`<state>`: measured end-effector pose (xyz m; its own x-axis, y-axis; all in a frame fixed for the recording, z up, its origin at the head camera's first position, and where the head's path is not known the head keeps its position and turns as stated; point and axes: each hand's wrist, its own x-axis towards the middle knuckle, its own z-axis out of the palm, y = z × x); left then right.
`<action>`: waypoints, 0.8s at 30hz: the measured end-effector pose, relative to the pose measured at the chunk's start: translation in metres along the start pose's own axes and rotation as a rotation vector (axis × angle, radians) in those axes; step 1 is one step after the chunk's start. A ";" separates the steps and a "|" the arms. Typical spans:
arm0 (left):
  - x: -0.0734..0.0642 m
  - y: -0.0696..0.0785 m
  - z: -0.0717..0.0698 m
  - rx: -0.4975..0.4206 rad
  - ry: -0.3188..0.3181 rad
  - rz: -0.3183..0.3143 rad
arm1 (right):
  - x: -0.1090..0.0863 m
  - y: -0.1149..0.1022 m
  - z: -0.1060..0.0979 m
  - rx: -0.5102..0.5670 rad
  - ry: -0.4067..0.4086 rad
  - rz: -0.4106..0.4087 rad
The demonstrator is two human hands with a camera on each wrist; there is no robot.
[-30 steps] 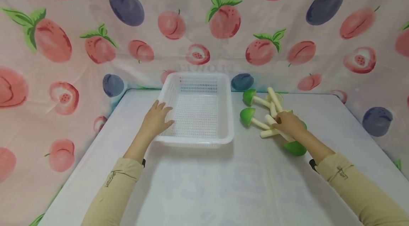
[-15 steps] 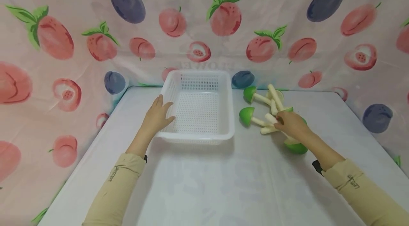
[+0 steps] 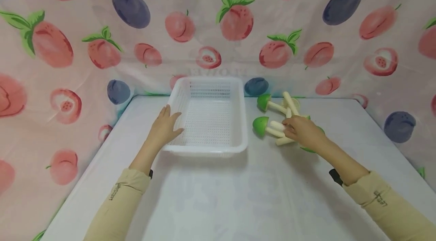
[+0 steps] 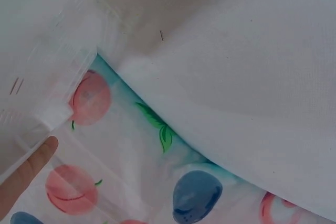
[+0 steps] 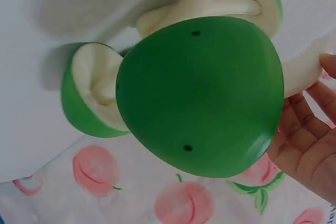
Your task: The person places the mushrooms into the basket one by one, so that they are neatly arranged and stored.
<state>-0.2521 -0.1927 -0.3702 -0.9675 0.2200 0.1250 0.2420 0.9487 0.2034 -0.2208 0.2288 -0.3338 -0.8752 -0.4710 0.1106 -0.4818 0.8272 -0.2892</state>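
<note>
A white perforated basket (image 3: 209, 120) stands on the table at the middle back. My left hand (image 3: 165, 126) rests on its left rim with fingers straight; one fingertip (image 4: 29, 171) shows against the rim in the left wrist view. Right of the basket lies a pile of toy mushrooms (image 3: 272, 120) with green caps and cream stems. My right hand (image 3: 299, 129) lies over the pile, its fingers curled round the stem of one mushroom. That mushroom's green cap (image 5: 199, 95) fills the right wrist view, with my fingers (image 5: 310, 140) beside it.
A white cloth covers the table (image 3: 238, 195). A curtain printed with peaches and plums (image 3: 218, 25) hangs close behind and along both sides. Another mushroom (image 5: 92, 98) lies left of the held cap.
My right hand has shifted a little to the left over the pile, and the cap under its wrist moved with it. The left hand stays on the basket's rim.
</note>
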 end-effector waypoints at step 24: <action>0.001 -0.001 -0.001 0.006 -0.001 -0.015 | 0.050 -0.029 -0.017 0.110 0.285 -0.177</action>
<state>-0.2531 -0.1938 -0.3695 -0.9712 0.2056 0.1206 0.2266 0.9533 0.1997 -0.2516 0.1861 -0.3032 -0.7634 -0.4866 0.4249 -0.6329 0.6952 -0.3409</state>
